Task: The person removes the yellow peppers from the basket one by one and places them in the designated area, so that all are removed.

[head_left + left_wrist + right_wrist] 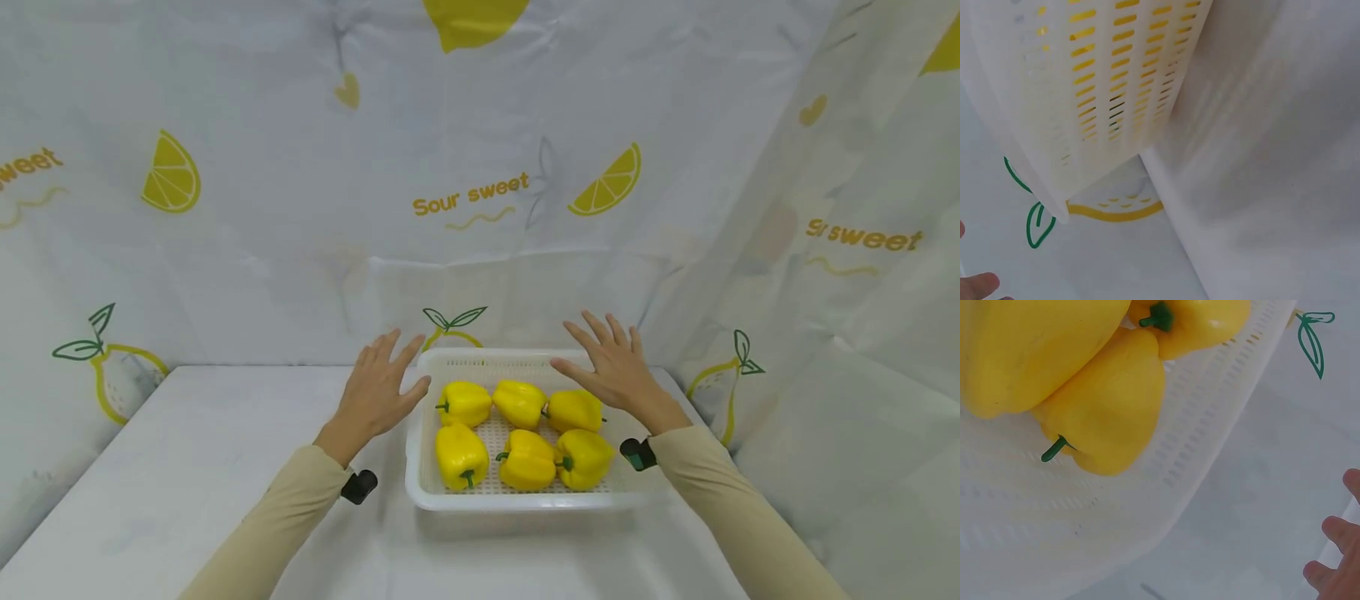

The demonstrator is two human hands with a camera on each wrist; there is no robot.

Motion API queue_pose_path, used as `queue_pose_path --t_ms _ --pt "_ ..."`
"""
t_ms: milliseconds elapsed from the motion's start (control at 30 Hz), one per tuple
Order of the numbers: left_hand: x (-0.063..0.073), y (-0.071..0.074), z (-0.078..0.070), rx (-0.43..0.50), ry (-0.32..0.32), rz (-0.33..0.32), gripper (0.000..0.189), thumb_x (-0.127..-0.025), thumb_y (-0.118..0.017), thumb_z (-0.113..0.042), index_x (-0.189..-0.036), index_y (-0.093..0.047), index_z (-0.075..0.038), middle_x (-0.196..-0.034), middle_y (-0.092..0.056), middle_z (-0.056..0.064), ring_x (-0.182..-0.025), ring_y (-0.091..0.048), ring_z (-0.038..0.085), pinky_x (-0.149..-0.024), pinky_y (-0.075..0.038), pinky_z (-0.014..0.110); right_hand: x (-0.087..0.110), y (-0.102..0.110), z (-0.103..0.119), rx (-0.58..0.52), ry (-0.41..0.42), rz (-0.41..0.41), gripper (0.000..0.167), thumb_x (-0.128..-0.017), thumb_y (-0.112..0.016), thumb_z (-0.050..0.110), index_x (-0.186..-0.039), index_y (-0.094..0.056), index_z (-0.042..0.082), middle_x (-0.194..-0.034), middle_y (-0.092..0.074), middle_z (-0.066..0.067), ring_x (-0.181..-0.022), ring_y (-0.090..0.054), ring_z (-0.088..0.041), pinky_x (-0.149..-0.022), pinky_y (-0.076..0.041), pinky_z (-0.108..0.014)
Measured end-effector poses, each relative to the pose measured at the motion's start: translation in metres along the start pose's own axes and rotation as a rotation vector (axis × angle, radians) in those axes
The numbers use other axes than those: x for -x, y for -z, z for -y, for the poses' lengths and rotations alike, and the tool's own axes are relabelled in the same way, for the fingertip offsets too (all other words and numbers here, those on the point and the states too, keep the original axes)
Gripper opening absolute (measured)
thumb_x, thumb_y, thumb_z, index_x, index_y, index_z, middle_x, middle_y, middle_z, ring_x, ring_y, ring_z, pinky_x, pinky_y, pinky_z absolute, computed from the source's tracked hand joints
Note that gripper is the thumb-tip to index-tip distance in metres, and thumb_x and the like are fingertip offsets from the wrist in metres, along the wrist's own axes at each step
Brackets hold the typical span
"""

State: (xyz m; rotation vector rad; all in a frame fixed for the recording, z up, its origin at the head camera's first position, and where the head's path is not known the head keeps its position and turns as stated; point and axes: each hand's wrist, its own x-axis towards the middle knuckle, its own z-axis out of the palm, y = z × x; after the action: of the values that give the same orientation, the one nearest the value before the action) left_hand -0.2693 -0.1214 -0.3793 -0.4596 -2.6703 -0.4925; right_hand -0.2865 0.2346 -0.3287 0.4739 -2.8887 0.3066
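Note:
A white plastic basket point(525, 502) with slotted walls stands on the white table and holds several yellow bell peppers point(527, 460) with green stems. They lie in two rows, a back one and a front one. My left hand point(378, 392) hovers by the basket's left rim, fingers spread, holding nothing. Above the right back part of the basket is my right hand point(613, 367), its fingers also spread and nothing in them. In the right wrist view a yellow bell pepper point(1110, 406) lies near the basket wall, with fingertips point(1338, 531) at the right edge.
The white table point(247, 467) extends to the left and in front of the basket. Behind it hangs a white cloth point(285, 208) printed with lemons and lettering, and another stretch of cloth point(847, 358) borders the right side. A dark wrist camera point(360, 487) sits under the left sleeve.

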Motion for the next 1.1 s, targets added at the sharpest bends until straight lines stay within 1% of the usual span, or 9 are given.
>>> queue_pose_path --t_ms 133,367,667,900,1000,1100 --pt "0.003 0.0 -0.005 0.007 -0.019 -0.002 0.061 -0.096 -0.057 -0.042 -0.151 -0.042 -0.021 -0.156 -0.035 0.022 -0.143 -0.036 0.044 -0.118 -0.026 0.061 0.008 0.006 0.001 0.02 -0.012 0.021 0.077 -0.096 -0.047 0.062 -0.156 -0.03 0.017 -0.165 -0.017 -0.018 -0.15 -0.008 -0.05 -0.115 -0.001 -0.074" --pt "0.01 -0.004 -0.011 -0.008 -0.057 -0.014 0.062 -0.094 -0.059 -0.042 -0.15 -0.044 -0.02 -0.154 -0.039 0.022 -0.141 -0.039 0.042 -0.118 -0.03 0.057 0.017 0.006 -0.002 0.007 -0.004 0.03 0.076 -0.097 -0.049 0.059 -0.156 -0.031 0.015 -0.164 -0.017 -0.021 -0.149 -0.008 -0.051 -0.115 -0.002 -0.074" --pt "0.018 -0.009 -0.022 0.017 -0.103 0.011 0.061 -0.093 -0.062 -0.04 -0.148 -0.047 -0.019 -0.153 -0.042 0.021 -0.139 -0.042 0.042 -0.117 -0.033 0.056 0.033 0.008 -0.005 -0.014 -0.01 0.047 0.076 -0.097 -0.049 0.059 -0.155 -0.032 0.014 -0.163 -0.019 -0.022 -0.147 -0.011 -0.053 -0.115 -0.008 -0.073" --pt "0.02 -0.014 -0.03 0.06 -0.142 0.054 0.06 -0.091 -0.064 -0.039 -0.145 -0.051 -0.018 -0.152 -0.044 0.019 -0.138 -0.044 0.041 -0.113 -0.038 0.056 0.045 0.009 -0.006 -0.036 -0.034 0.061 0.076 -0.097 -0.049 0.059 -0.155 -0.033 0.013 -0.162 -0.021 -0.024 -0.146 -0.013 -0.055 -0.113 -0.011 -0.074" --pt "0.021 -0.015 -0.032 0.08 -0.143 0.085 0.059 -0.091 -0.065 -0.038 -0.145 -0.051 -0.019 -0.152 -0.044 0.018 -0.138 -0.045 0.04 -0.112 -0.039 0.057 0.051 0.009 -0.009 -0.033 -0.033 0.056 0.076 -0.097 -0.049 0.058 -0.154 -0.034 0.01 -0.161 -0.023 -0.025 -0.145 -0.017 -0.054 -0.114 -0.014 -0.072" --pt "0.022 -0.016 -0.035 0.113 -0.129 0.131 0.059 -0.091 -0.064 -0.038 -0.146 -0.05 -0.021 -0.154 -0.043 0.015 -0.139 -0.045 0.038 -0.112 -0.039 0.057 0.057 0.01 -0.012 -0.035 -0.031 0.048 0.075 -0.097 -0.05 0.057 -0.153 -0.035 0.008 -0.16 -0.024 -0.026 -0.144 -0.02 -0.053 -0.114 -0.016 -0.071"
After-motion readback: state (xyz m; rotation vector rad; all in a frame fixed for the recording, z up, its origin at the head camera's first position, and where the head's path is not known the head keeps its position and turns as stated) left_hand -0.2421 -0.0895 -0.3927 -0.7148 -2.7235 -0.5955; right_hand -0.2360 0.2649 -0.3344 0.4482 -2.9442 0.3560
